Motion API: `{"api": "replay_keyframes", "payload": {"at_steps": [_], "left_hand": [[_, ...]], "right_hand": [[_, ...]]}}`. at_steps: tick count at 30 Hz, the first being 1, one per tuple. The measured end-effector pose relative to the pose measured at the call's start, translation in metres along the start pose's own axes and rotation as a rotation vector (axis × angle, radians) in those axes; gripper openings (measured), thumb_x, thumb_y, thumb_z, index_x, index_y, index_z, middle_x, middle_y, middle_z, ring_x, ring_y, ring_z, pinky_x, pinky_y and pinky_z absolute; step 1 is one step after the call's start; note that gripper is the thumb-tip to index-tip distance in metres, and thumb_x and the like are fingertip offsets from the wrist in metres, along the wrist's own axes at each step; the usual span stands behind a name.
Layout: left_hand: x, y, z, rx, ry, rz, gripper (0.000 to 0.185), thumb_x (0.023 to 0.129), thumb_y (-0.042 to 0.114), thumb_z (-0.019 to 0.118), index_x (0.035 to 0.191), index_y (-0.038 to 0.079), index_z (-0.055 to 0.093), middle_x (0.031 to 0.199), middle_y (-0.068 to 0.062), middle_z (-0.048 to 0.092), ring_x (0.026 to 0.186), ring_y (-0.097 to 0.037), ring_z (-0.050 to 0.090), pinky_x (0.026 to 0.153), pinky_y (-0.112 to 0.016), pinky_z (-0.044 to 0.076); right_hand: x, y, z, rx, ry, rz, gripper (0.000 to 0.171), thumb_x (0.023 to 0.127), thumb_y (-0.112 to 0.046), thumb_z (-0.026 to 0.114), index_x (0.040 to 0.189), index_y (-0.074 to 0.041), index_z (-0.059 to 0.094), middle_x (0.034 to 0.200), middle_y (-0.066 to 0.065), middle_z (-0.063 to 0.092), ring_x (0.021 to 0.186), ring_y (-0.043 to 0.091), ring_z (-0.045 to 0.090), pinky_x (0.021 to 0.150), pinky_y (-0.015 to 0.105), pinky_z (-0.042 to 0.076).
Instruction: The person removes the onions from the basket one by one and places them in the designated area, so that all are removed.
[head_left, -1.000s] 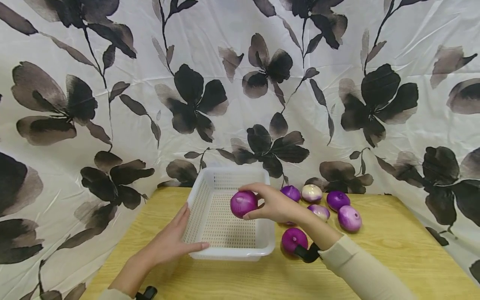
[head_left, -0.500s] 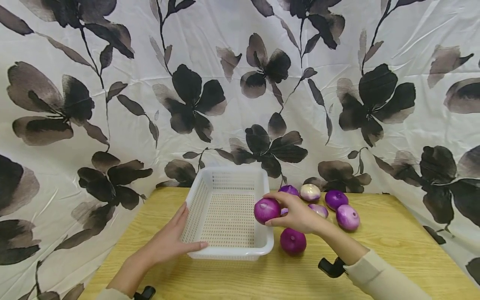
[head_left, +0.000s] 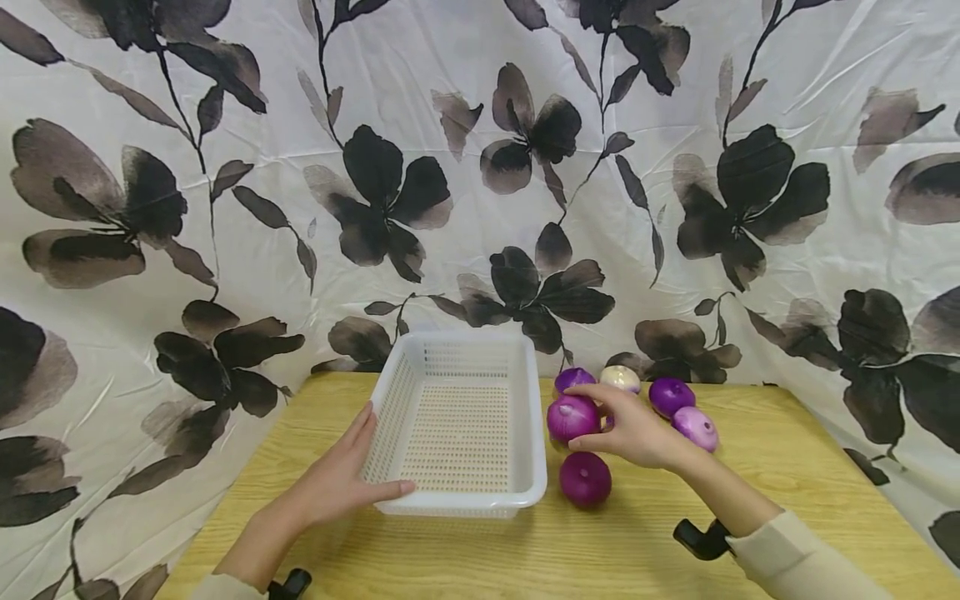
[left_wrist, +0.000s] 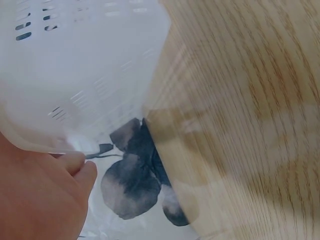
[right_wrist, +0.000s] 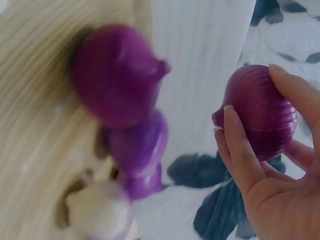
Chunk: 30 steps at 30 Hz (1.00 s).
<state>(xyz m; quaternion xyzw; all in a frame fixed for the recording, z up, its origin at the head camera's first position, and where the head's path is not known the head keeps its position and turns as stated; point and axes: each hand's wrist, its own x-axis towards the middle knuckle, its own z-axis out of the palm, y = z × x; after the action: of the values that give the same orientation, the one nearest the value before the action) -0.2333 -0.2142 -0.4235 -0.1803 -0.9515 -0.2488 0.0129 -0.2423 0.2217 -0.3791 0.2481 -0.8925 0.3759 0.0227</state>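
Note:
My right hand (head_left: 633, 427) pinches a purple onion (head_left: 572, 418) between thumb and fingers, just right of the basket. In the right wrist view the held onion (right_wrist: 260, 112) appears clear of the table, its pointed tip toward the left. My left hand (head_left: 337, 471) rests against the near left corner of a white perforated plastic basket (head_left: 459, 502). Its thumb lies on the front rim and its straight fingers lie along the left side. The left wrist view shows that hand (left_wrist: 45, 192) at the basket wall (left_wrist: 85, 60). Nothing lies inside the basket.
Another purple onion (head_left: 586, 480) sits on the wooden table (head_left: 772, 483) nearer me. Behind the right hand are more onions, including a whitish one (head_left: 620, 379), a dark purple one (head_left: 672, 397) and a pale purple one (head_left: 696, 428). A floral cloth (head_left: 465, 225) hangs at the back.
My right hand has carried the onion from above the basket's inside, over the right rim, to the onions on the right. The left hand stays at the basket.

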Motion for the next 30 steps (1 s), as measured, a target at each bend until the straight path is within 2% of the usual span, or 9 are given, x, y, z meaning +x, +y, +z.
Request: {"api": "replay_keyframes", "payload": {"at_steps": [7, 12, 19, 22, 26, 30], "left_hand": [[0.0, 0.0, 0.003, 0.002, 0.003, 0.002, 0.133, 0.077, 0.076, 0.072, 0.161, -0.006, 0.009, 0.17, -0.021, 0.0, 0.151, -0.048, 0.02, 0.115, -0.067, 0.031], [0.0, -0.001, 0.003, 0.012, 0.01, 0.012, 0.132, 0.078, 0.076, 0.071, 0.161, -0.007, 0.01, 0.17, -0.022, 0.001, 0.151, -0.048, 0.021, 0.115, -0.067, 0.031], [0.001, -0.002, 0.002, 0.002, 0.025, 0.02, 0.132, 0.078, 0.076, 0.071, 0.161, -0.006, 0.009, 0.17, -0.021, 0.0, 0.151, -0.048, 0.02, 0.116, -0.067, 0.029], [0.001, -0.002, 0.003, -0.007, 0.021, 0.018, 0.133, 0.078, 0.076, 0.071, 0.161, -0.007, 0.009, 0.17, -0.021, 0.0, 0.151, -0.048, 0.019, 0.117, -0.066, 0.028], [-0.001, -0.002, 0.004, 0.004, 0.012, 0.006, 0.133, 0.078, 0.076, 0.072, 0.161, -0.007, 0.009, 0.17, -0.022, 0.0, 0.151, -0.048, 0.02, 0.117, -0.066, 0.029], [-0.001, -0.001, 0.002, 0.008, 0.014, -0.002, 0.131, 0.079, 0.073, 0.073, 0.161, -0.007, 0.01, 0.17, -0.021, 0.001, 0.151, -0.048, 0.02, 0.116, -0.067, 0.029]], "right_hand": [[-0.02, 0.024, -0.019, 0.005, 0.044, -0.002, 0.07, 0.081, -0.024, 0.089, 0.14, -0.003, 0.058, 0.134, 0.02, 0.061, 0.108, 0.033, 0.068, 0.085, 0.035, 0.061], [-0.033, 0.038, -0.028, -0.037, 0.058, 0.061, 0.068, 0.08, -0.031, 0.089, 0.137, -0.005, 0.061, 0.126, 0.016, 0.065, 0.102, 0.026, 0.069, 0.08, 0.029, 0.059], [-0.048, 0.057, -0.031, -0.072, 0.046, 0.124, 0.065, 0.08, -0.035, 0.089, 0.131, -0.002, 0.064, 0.112, 0.013, 0.07, 0.09, 0.021, 0.068, 0.075, 0.029, 0.057], [-0.056, 0.068, -0.029, -0.078, 0.046, 0.155, 0.065, 0.081, -0.036, 0.088, 0.13, -0.002, 0.064, 0.111, 0.012, 0.07, 0.094, 0.023, 0.065, 0.078, 0.033, 0.056], [-0.066, 0.081, -0.022, -0.056, 0.02, 0.175, 0.062, 0.082, -0.036, 0.087, 0.129, -0.003, 0.064, 0.117, 0.014, 0.069, 0.103, 0.025, 0.066, 0.086, 0.04, 0.055], [-0.07, 0.091, -0.016, -0.028, -0.031, 0.186, 0.057, 0.085, -0.034, 0.085, 0.128, -0.004, 0.064, 0.115, 0.012, 0.069, 0.1, 0.024, 0.066, 0.084, 0.034, 0.055]]}}
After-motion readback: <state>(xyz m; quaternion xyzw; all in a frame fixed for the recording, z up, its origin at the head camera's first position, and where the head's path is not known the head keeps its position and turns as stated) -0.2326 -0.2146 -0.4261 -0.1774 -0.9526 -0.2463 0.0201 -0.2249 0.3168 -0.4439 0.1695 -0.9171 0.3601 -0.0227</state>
